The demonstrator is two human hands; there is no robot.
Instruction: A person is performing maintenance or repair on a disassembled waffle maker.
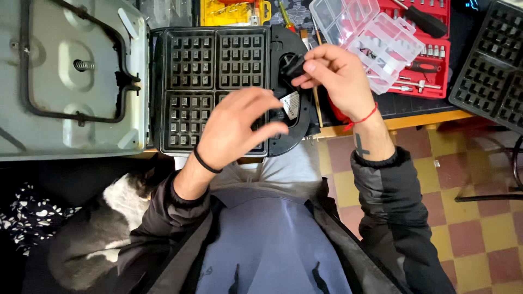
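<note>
We see right hand (335, 73) pinching small black part (295, 65) over waffle iron (218, 87) handle end — left hand (237, 128) curled, fingers bent over grid plate, grip unclear. Iron on tabletop (430, 117), clear organiser box (362, 32) nr.

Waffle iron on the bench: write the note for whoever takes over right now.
Left hand rests over the lower right of the black waffle iron, fingers by its tagged cord end.
Right hand pinches a small black part above the iron's handle side.
Done: iron opened up; metal shell with its heating element lies to the left.
Left: the black part is not yet set down or fitted.
Clear parts box and red tool case are at upper right.
</note>
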